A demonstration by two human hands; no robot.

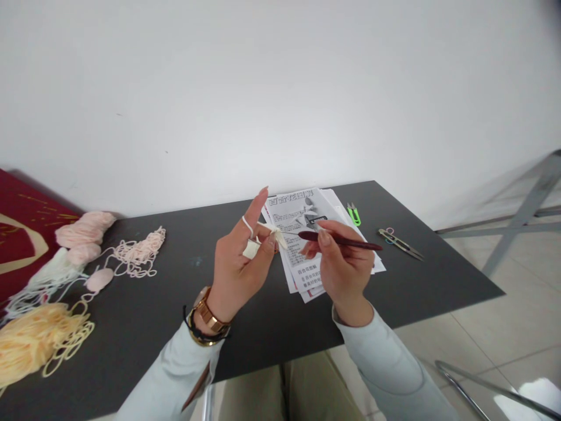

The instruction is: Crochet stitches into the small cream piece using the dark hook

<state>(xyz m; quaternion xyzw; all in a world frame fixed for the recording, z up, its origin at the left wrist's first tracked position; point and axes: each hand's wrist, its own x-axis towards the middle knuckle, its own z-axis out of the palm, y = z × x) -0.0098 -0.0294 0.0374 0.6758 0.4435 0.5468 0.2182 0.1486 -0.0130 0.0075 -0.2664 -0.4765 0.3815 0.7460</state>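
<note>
Between the thumb and fingers of my left hand [239, 263] is a small cream crochet piece [277, 237]. The forefinger of that hand points up, with a loop of white yarn [248, 225] wound round it. My right hand [346, 263] grips a crochet hook [342, 240] by its dark red handle, much like a pen. The hook's thin metal shaft points left and reaches the cream piece. Whether its tip is inside a stitch I cannot tell. Both hands are above printed sheets [302, 272] on the black table [272, 327].
Pink yarn [85, 229], white yarn [52, 275] and yellow yarn [35, 339] lie at the left, near a dark red bag [26, 234]. A loose pink tangle [140, 251] is beside them. Green thread snips [353, 214] and metal scissors [401, 244] lie to the right. A white wall stands behind.
</note>
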